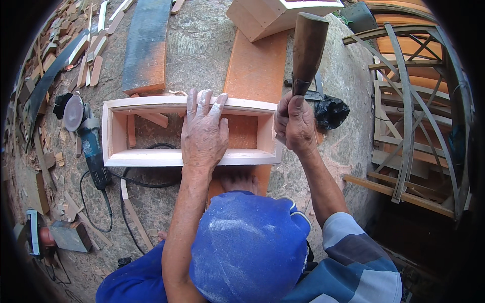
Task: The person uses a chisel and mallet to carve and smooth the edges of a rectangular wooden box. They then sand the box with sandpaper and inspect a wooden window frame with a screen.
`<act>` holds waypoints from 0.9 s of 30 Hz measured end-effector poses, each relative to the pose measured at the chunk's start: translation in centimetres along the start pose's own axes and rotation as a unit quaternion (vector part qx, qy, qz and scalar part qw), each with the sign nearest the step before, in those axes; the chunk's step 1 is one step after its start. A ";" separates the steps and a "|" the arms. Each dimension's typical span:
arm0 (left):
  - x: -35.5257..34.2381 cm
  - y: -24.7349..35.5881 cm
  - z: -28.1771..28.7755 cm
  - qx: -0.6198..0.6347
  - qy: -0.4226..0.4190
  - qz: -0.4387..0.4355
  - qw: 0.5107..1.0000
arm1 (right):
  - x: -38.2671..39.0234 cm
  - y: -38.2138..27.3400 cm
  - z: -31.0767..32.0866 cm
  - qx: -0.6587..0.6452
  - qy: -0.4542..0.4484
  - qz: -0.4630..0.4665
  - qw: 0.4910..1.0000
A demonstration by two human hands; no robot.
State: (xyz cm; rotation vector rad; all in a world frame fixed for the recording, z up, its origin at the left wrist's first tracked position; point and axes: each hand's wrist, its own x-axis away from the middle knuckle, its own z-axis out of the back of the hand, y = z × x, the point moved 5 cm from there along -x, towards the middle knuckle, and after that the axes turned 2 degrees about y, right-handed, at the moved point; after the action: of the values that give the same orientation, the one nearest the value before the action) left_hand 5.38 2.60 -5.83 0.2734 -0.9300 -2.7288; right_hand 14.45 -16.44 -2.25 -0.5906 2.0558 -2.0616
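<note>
A long rectangular frame [146, 158] of pale wood, with no bottom visible, lies crosswise in front of me over an orange-brown plank [256, 70]. Across its middle rests my left hand [204, 132], fingers stretched out and spread over the far rim. Just off the frame's right end, my right hand [297, 121] is closed round a tool [309, 48]. The tool has a thick brown wooden handle pointing up, with a dark metal collar just above the fist. Its lower part is hidden by the hand. Inside the frame's left part a wood offcut [154, 118] shows.
An angle grinder [91, 144] with its cord lies left of the frame. Wood scraps [93, 55] cover the far left floor. A wooden box [262, 15] stands beyond the frame. Black plastic [331, 112] lies right. Slatted curved wooden structures [406, 101] stand at far right.
</note>
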 end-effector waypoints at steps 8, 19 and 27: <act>0.0 0.0 0.1 0.003 -0.008 0.006 1.000 | 2.1 1.4 0.0 -0.097 0.019 -0.032 0.995; 0.0 0.1 -0.2 -0.008 0.003 -0.007 1.000 | 0.6 -1.8 0.4 -0.035 0.084 0.074 0.993; 0.1 0.1 -0.1 -0.021 0.004 -0.010 1.000 | 4.2 0.6 1.2 -0.199 0.226 0.141 0.943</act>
State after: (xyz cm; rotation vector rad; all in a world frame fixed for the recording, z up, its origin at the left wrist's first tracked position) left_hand 5.37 2.47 -5.89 0.2870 -0.8718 -2.7597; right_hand 10.99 -19.19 -2.19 0.1586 2.6537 -1.7383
